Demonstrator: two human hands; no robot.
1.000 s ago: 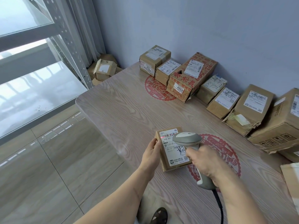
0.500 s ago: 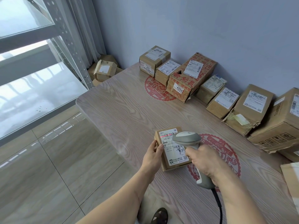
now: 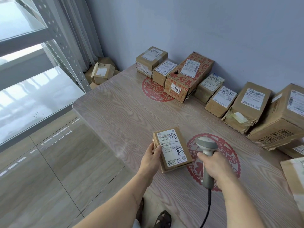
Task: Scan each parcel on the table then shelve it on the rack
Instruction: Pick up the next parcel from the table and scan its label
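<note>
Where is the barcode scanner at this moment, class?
In the head view, the barcode scanner is gripped in the right hand above the red paper-cut design, just right of the small parcel that the left hand holds.

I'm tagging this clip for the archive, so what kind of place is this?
Probably a small parcel sorting room: labelled cardboard parcels line the wall, the right hand grips a barcode scanner, and a metal rack stands alongside.

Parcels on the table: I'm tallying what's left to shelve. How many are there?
10 visible. One under the left hand, near the front edge; seven along the wall; two cut off at right. More may be hidden.
</note>
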